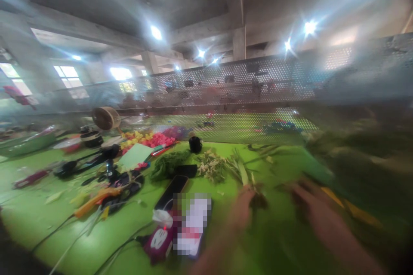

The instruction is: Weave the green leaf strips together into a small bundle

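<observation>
In the head view my left hand [243,206] is closed around the lower end of a pale green plant stem [242,172] with thin leafy strands, which look artificial. A brownish blurred tip shows beside its fingers. My right hand [305,197] is smeared by motion over the right part of the green table, close to the dark green pile; its fingers are not clear. Just left of the stem lies a heap of cream and green sprigs [211,165].
An orange glue gun [97,202] with cables, a dark phone [171,191], a lit phone [193,225] and a purple pouch [159,240] lie on the green table [122,232]. Behind stand a black cup [195,144] and a perforated metal partition [226,86]. Dark green foliage [364,159] lies right.
</observation>
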A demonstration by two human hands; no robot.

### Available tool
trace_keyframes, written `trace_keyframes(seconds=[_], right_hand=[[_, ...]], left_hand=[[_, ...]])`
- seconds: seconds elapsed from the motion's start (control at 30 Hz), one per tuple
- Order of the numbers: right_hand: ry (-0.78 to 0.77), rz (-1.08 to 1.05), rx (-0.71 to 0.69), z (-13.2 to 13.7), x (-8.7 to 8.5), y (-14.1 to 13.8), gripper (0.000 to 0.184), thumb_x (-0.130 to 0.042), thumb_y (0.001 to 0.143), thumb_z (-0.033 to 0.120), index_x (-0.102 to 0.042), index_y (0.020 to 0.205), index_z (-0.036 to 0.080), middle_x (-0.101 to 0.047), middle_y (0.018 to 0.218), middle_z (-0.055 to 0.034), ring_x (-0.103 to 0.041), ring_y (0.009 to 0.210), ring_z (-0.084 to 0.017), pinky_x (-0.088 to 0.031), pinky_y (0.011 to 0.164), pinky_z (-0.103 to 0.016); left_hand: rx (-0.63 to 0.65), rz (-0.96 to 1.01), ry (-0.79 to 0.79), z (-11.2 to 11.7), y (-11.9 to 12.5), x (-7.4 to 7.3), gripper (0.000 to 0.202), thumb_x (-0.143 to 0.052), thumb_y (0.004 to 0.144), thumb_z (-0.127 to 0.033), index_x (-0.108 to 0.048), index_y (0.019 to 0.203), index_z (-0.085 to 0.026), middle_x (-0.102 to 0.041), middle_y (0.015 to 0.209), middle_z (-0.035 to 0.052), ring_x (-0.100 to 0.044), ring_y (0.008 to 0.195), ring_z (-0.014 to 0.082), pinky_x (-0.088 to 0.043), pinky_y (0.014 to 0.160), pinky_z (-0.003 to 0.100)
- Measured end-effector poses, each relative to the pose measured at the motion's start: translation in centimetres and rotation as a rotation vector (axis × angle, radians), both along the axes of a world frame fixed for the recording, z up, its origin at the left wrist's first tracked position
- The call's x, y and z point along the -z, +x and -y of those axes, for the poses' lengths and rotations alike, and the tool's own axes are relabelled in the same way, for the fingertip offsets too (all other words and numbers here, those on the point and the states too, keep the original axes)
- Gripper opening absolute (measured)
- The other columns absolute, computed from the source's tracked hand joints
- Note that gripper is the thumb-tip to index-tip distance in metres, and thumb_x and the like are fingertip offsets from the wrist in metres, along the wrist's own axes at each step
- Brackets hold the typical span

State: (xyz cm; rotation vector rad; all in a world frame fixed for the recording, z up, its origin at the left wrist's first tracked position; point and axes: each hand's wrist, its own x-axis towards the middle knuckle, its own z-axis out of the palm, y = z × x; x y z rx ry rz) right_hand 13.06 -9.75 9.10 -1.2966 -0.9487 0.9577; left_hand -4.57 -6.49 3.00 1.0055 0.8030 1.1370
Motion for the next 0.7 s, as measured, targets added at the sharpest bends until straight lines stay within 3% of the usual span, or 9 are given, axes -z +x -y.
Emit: trace_keyframes(seconds=[0.2, 0.37, 0.47, 0.57, 0.7], right_hand=[[0.001, 0.013, 0.010, 0.2, 0.0, 0.7, 0.008, -0.065, 0.067, 0.036, -0.064, 0.064, 0.028, -0.062, 0.064, -0.0018, -0.054, 0.061, -0.019, -0.045, 0.060, -0.032], [-0.019, 0.084, 0.104, -1.7, 1.8, 1.9, 0.021, -0.066, 0.059, 0.045, -0.062, 0.066, 0.025, -0.063, 0.065, -0.0014, -0.056, 0.058, -0.018, -0.046, 0.055, -0.031], [-0.046, 0.246, 0.112, -3.1, 2.9, 3.1, 0.040, -0.069, 0.052, 0.046, -0.064, 0.084, 0.022, -0.068, 0.089, -0.0055, -0.062, 0.066, -0.021, -0.048, 0.053, -0.031], [0.009, 0.475, 0.068, -2.9, 3.0, 4.8, 0.048, -0.065, 0.058, 0.047, -0.064, 0.100, 0.022, -0.068, 0.108, -0.0075, -0.065, 0.070, -0.022, -0.050, 0.058, -0.032], [0.036, 0.756, 0.130, 0.5, 2.8, 7.3, 0.030, -0.062, 0.063, 0.050, -0.071, 0.081, 0.028, -0.074, 0.082, -0.0006, -0.067, 0.068, -0.022, -0.050, 0.061, -0.031]], left_hand=[[-0.088, -0.010, -0.013, -0.4, -0.2, -0.2, 0.040, -0.054, 0.076, -0.045, -0.062, 0.098, -0.013, -0.065, 0.071, 0.0072, -0.057, 0.065, 0.0181, -0.044, 0.068, 0.031], [-0.080, -0.152, 0.085, -0.9, -0.6, 0.2, 0.043, -0.051, 0.079, -0.050, -0.062, 0.099, -0.013, -0.063, 0.068, 0.0051, -0.054, 0.062, 0.0148, -0.042, 0.064, 0.026], [-0.087, -0.324, 0.168, -1.6, -0.9, 0.8, 0.039, -0.046, 0.083, -0.046, -0.063, 0.096, -0.013, -0.063, 0.072, 0.0048, -0.053, 0.063, 0.0137, -0.041, 0.063, 0.025], [-0.116, -0.470, 0.245, -2.3, -1.3, 1.4, 0.033, -0.046, 0.083, -0.039, -0.064, 0.097, -0.015, -0.062, 0.080, 0.0041, -0.054, 0.068, 0.0147, -0.041, 0.065, 0.025], [-0.174, -0.560, 0.305, -2.6, -1.6, 1.3, 0.027, -0.048, 0.082, -0.035, -0.065, 0.091, -0.016, -0.059, 0.080, 0.0027, -0.055, 0.068, 0.0147, -0.041, 0.065, 0.025]])
